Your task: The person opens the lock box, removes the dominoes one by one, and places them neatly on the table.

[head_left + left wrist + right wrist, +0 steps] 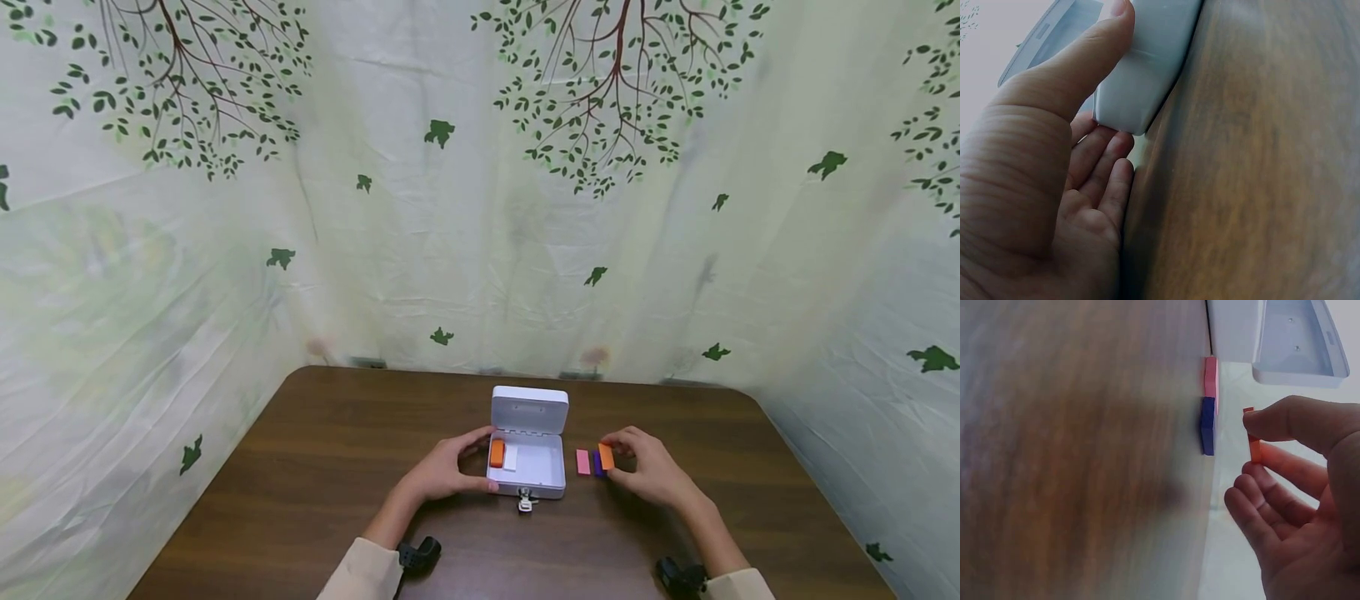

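A white metal box [555,479] stands on the table with its lid [529,408] raised. Inside, at the left, lie an orange block [497,453] and a white block [511,457]. My left hand [447,468] grips the box's left side, thumb at the front corner and fingers toward the back. To the right of the box, my right hand [647,467] pinches a thin orange block [1255,449] between thumb and fingers, lifted off the table. Just below it are a dark blue block [1208,426] and a pink block [582,462], side by side on the table.
A latch [526,502] hangs at the box's front edge. The brown wooden table [360,400] reaches back to a leaf-patterned curtain [517,250], which also hangs along both sides.
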A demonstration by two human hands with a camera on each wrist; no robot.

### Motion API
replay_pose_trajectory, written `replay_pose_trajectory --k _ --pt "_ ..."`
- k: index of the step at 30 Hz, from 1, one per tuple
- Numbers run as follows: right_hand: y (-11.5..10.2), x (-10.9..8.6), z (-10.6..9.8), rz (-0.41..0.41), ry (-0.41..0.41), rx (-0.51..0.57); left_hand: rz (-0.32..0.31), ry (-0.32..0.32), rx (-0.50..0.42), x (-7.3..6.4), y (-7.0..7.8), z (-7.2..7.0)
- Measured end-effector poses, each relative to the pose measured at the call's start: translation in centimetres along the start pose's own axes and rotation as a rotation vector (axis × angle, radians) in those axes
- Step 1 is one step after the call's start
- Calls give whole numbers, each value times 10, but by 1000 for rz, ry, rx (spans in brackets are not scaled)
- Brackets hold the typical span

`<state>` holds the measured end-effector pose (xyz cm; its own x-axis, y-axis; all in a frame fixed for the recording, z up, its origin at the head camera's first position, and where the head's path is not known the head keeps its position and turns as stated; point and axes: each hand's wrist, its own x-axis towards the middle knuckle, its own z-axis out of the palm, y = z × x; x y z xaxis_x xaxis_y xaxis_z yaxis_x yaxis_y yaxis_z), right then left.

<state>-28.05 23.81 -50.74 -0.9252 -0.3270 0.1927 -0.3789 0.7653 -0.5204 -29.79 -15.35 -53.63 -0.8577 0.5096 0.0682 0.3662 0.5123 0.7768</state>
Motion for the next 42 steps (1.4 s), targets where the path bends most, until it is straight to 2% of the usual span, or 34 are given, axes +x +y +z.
replay_pose_trajectory --k 18,31,42 --pt "13 -9 -2 0 -47 3 -11 1 -2 -2 0 1" --pt "13 -8 -2 86 -61 24 -7 5 -4 -1 1 0" --pt "16 -9 1 81 -57 -2 -11 3 5 -1 0 1"
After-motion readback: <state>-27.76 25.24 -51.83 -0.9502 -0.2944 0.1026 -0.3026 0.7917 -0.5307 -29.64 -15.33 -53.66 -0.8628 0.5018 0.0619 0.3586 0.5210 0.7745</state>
